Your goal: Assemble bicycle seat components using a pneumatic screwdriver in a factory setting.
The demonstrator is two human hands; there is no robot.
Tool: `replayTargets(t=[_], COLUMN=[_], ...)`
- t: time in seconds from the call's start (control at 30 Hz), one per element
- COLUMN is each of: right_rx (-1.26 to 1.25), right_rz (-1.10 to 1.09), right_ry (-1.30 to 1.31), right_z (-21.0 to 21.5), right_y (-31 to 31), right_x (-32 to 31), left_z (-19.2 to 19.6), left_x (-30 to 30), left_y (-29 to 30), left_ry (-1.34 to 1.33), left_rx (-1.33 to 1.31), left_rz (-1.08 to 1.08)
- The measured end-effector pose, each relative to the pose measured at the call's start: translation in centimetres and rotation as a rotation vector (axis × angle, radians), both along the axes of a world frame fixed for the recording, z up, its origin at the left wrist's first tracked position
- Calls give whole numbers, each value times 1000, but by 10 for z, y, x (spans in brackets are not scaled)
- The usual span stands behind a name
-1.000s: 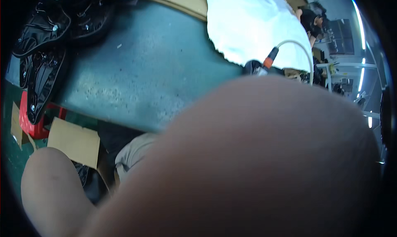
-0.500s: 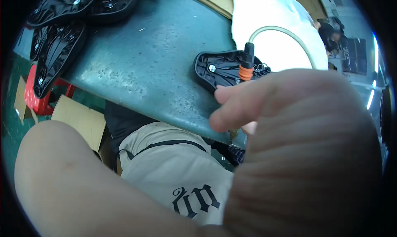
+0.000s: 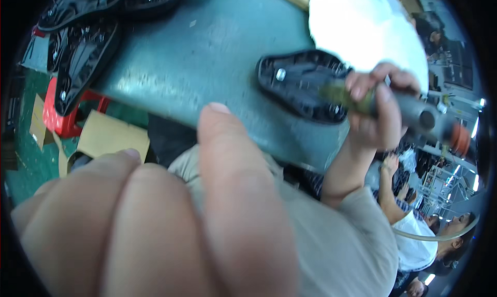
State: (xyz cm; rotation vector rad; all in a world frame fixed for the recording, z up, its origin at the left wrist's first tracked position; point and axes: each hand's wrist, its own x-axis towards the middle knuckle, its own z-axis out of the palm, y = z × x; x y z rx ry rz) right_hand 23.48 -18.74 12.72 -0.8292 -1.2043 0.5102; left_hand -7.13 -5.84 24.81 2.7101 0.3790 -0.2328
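Note:
My left hand [image 3: 155,219] is raised very close to the camera and fills the lower left; its fingers lie side by side with their backs toward me, so the palm is hidden. My right hand [image 3: 375,121] grips a grey air tool [image 3: 417,114] with an orange end, its greenish front part resting on a black plastic saddle-shaped shell [image 3: 300,84]. That shell lies on a teal metal table [image 3: 196,64] near its front edge.
More black shells [image 3: 83,43] are heaped at the table's far left, above a red crate [image 3: 62,122] and cardboard [image 3: 111,136] on the floor. A white sheet [image 3: 362,27] covers the table's far right. Other people [image 3: 414,229] sit at the right.
My left hand has dropped and drawn left, uncovering the table. My right hand has taken up the air tool that lay on the black shell.

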Motion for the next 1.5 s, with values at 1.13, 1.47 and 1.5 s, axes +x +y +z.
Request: replayTargets(t=[1.13,1.47,1.5], right_rx=[-261,-52,-81], right_rz=[86,216,220], right_ry=[8,-153,-181], right_z=[-35,41,40], right_y=[69,-27,-34], right_x=[6,2,5], left_z=[-276,-263,-257], left_x=[154,2,-7], left_y=[33,57,61], left_ry=[-701,-646,-603], left_rx=[-556,-409,-397], left_rz=[61,342,361])
